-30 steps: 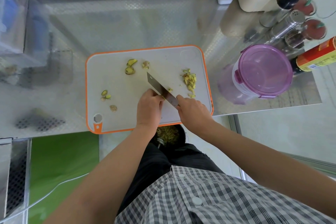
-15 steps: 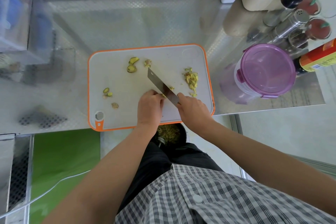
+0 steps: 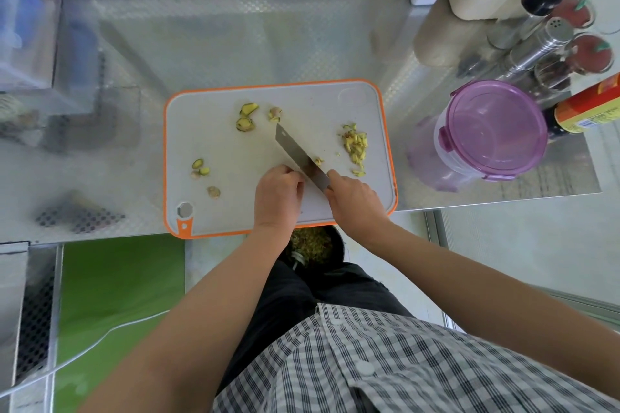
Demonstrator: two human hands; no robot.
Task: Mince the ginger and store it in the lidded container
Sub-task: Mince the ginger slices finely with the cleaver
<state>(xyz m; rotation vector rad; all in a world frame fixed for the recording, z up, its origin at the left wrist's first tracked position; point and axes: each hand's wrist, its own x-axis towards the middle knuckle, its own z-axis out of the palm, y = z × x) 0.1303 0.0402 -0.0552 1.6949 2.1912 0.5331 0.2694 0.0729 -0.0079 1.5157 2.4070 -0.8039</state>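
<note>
— Where's the ginger?
— On the orange-rimmed cutting board (image 3: 322,100): a pile of cut ginger (image 3: 355,147) near its right edge, loose bits (image 3: 246,117) further left. My right hand (image 3: 352,199) has its fingers wrapped round the knife (image 3: 295,152); my left hand (image 3: 278,193) curls beside the blade, and I can't tell what it holds.
— The container?
— The lidded container (image 3: 493,131) stands right of the board on the steel table (image 3: 235,43), purple lid on, contents unclear. The red-labelled bottle (image 3: 590,107) has print too small to read.
</note>
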